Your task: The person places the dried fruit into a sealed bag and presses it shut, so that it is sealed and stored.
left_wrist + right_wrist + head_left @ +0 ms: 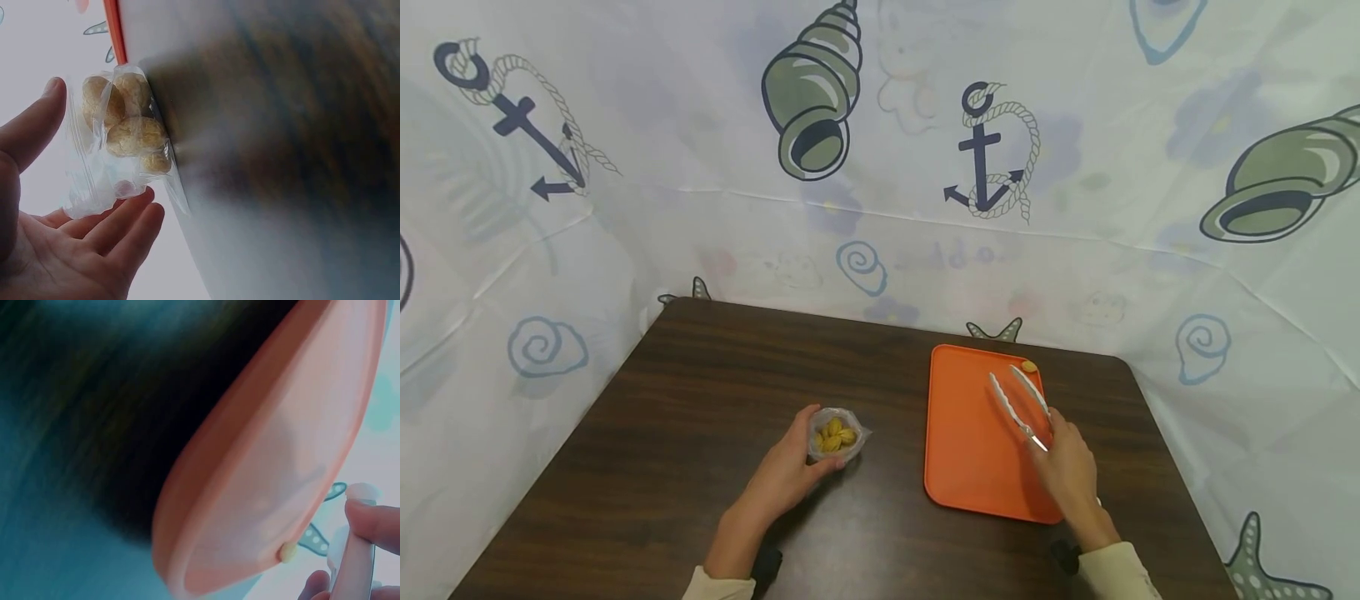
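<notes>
A small clear plastic bag (860, 434) stands on the table with its mouth up. Several wrinkled, yellow-brown lumps (134, 136) fill its lower part. My left hand (781, 473) is cupped around the bag, thumb on the near side and fingers on the far side. My right hand (1069, 467) grips metal tongs (1009, 408) above an orange tray (966, 467). The tongs' two arms are spread, with their tips toward the tray's far right corner. A single yellow-brown lump (1029, 366) lies at that corner, apart from the tips.
The dark wood-grain table (700, 375) carries the tray right of centre. A white cloth (700, 233) printed with shells and anchors hangs behind the table and along its sides. Dark bands circle both wrists.
</notes>
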### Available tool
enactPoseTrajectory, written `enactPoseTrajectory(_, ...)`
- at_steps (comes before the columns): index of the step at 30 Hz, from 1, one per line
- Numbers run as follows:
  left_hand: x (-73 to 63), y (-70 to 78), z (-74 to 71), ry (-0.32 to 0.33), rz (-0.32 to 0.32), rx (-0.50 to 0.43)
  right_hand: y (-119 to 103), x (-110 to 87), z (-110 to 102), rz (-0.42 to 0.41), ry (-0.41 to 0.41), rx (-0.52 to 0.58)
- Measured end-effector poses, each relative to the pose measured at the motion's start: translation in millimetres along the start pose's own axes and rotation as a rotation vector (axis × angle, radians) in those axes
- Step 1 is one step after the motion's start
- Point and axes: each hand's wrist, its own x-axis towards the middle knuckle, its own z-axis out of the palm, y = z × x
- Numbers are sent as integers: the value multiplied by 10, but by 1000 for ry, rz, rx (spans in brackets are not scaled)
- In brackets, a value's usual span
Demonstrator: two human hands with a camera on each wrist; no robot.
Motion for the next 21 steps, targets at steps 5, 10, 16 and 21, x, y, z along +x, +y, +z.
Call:
enactPoseTrajectory(5,-2,-3,4,-5,-8,-3,62,65,-7,21,4,-6)
enactPoseTrajectory(10,-8,3,14,-13,-7,-2,137,104,-11,35,25,-12)
enactPoseTrajectory(16,-20,2,8,-13,-4,2,224,169,1,21,77,-24)
enactPoseTrajectory(21,-11,5,-3,-16,-10,2,297,264,3,35,98,-51)
